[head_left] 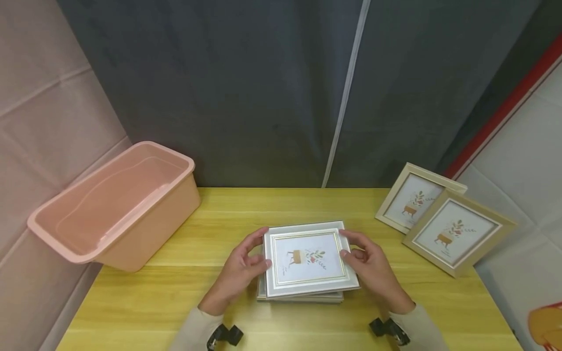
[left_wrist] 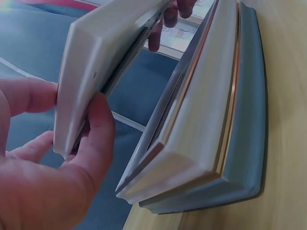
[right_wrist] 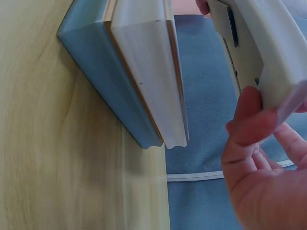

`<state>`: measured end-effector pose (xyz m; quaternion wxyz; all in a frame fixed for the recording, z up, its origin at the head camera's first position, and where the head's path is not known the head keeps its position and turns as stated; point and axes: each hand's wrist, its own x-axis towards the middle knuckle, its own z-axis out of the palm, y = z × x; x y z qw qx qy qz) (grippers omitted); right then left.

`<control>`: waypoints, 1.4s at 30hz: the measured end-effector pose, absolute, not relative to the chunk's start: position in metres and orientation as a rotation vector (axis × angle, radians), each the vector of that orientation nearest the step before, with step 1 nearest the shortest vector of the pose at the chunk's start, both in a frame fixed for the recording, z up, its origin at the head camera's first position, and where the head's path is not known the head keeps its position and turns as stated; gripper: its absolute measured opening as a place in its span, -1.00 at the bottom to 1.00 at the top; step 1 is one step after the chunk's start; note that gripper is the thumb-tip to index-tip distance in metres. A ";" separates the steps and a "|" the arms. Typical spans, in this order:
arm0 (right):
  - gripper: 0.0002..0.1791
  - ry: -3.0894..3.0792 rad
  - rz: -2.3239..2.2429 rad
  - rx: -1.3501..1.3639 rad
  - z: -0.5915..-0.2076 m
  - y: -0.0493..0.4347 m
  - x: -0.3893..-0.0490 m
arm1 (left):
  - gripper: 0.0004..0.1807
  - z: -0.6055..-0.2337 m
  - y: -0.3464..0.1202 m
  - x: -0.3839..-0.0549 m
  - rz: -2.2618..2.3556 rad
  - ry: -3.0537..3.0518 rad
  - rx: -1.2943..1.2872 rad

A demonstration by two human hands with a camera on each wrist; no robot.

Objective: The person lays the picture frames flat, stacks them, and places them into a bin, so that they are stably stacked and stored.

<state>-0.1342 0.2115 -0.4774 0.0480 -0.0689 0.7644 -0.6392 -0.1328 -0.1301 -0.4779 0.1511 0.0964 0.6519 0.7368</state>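
Note:
Both hands hold a white picture frame [head_left: 310, 257] by its left and right sides, its picture of a plant in a pot facing up. My left hand [head_left: 240, 272] pinches the left side between thumb and fingers. On the opposite side my right hand [head_left: 372, 269] grips the edge, thumb on the front in the head view. The held frame is apart from a stack beneath it, as both wrist views show. In that stack a white frame [left_wrist: 192, 139] lies on a blue-grey frame [left_wrist: 247, 110], which rests on the table.
A pink plastic basin [head_left: 149, 226] stands at the left of the wooden table [head_left: 153, 312]. Two upright picture frames, a rear cream one [head_left: 391, 207] and a front beige one [head_left: 476, 256], stand at the right. A dark grey panel [head_left: 228, 112] rises behind the table.

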 end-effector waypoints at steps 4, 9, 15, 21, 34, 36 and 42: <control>-0.47 2.361 -1.904 -0.223 -0.481 0.211 -0.136 | -0.13 -0.479 -0.131 -0.135 2.107 1.932 0.201; -0.46 2.369 -1.876 -0.244 -0.484 0.210 -0.135 | -0.17 -0.480 -0.132 -0.137 2.095 2.007 0.094; -0.42 2.435 -1.808 -0.217 -0.486 0.207 -0.133 | -0.22 -0.481 -0.132 -0.138 2.029 2.152 0.042; -0.41 2.481 -1.742 -0.158 -0.488 0.205 -0.133 | -0.30 -0.482 -0.130 -0.139 1.917 2.307 0.018; -0.42 2.540 -1.676 -0.186 -0.496 0.205 -0.132 | -0.37 -0.488 -0.127 -0.135 1.796 2.454 -0.044; -0.42 2.537 -1.667 -0.175 -0.496 0.205 -0.131 | -0.38 -0.489 -0.127 -0.135 1.797 2.461 -0.048; -0.41 2.553 -1.642 -0.177 -0.496 0.206 -0.131 | -0.37 -0.491 -0.127 -0.136 1.757 2.517 -0.064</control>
